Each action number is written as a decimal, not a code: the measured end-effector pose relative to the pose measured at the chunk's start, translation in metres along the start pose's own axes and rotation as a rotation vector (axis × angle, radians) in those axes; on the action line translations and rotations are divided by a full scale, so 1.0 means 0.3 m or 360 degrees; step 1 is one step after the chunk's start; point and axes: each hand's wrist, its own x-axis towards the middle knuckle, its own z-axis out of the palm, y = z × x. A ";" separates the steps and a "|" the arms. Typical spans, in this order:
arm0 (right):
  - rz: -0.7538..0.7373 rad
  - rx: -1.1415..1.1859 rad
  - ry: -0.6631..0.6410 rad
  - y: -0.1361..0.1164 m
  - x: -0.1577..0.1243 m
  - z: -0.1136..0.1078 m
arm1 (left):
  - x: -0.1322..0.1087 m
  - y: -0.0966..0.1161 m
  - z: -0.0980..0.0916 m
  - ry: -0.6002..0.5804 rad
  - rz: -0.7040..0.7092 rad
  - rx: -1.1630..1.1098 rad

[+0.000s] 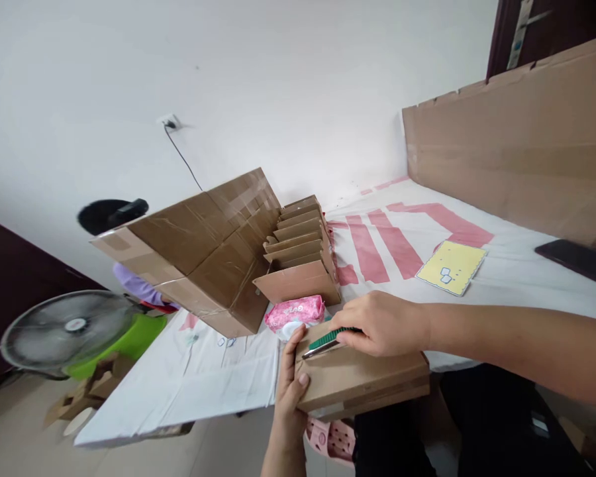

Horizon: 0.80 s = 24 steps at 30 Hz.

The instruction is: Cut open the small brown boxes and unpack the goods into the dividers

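My left hand [291, 384] grips the near-left end of a flat brown cardboard box [362, 381] lying at the table's front edge. My right hand [382, 324] rests on top of that box and holds a green utility knife [325, 342], whose metal tip points left toward my left thumb. Just behind the box lies a pink plastic packet [295, 311].
A big taped cardboard box [198, 245] lies on its side on the white cloth with red stripes [392, 232], beside a row of folded cardboard dividers [300, 245]. A yellow card [451, 266] and dark phone [579, 260] lie right. Cardboard sheet [516, 146] leans behind. A fan [64, 331] stands left.
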 end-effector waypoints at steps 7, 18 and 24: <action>0.0156 -0.0218 -0.0230 0.002 -0.057 -0.109 | -0.006 0.018 0.033 0.0104 0.0028 0.0023; 0.0337 -0.0260 -0.0342 0.026 -0.168 -0.209 | -0.011 0.030 0.040 0.0125 -0.0007 0.0078; 0.0301 -0.0344 -0.0302 0.031 -0.208 -0.205 | -0.007 0.026 0.029 0.0114 -0.0005 0.0120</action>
